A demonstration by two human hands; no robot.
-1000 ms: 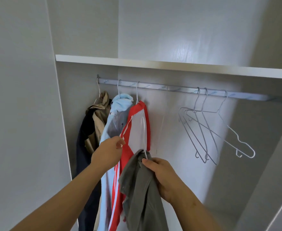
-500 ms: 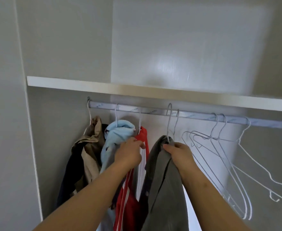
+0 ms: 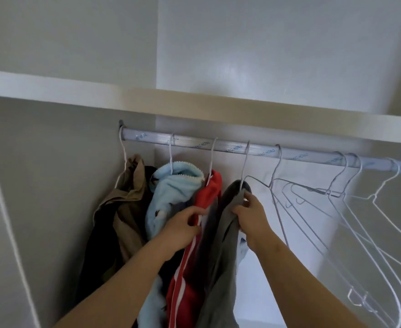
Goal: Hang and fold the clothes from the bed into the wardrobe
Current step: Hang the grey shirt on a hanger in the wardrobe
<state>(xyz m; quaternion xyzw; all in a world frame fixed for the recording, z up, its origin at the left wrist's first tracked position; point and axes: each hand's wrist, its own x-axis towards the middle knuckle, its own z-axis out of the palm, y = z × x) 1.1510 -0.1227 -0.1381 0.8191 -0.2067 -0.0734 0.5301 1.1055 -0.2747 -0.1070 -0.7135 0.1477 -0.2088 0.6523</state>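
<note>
While the grey shirt is hanging fourth on the rail, the right hand is gripping its shoulder and the left hand is pinching the red jacket; whatever remains is lying out of view.

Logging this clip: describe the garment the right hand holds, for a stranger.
Find the silver wardrobe rail under the white shelf. On its fourth hook from the left hangs the only plain grey garment, right of the red white-striped jacket.

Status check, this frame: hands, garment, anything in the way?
Left hand grips red striped garment. Right hand pinches grey garment, hanger hooked on rail. Empty wire hangers close on right.
</note>
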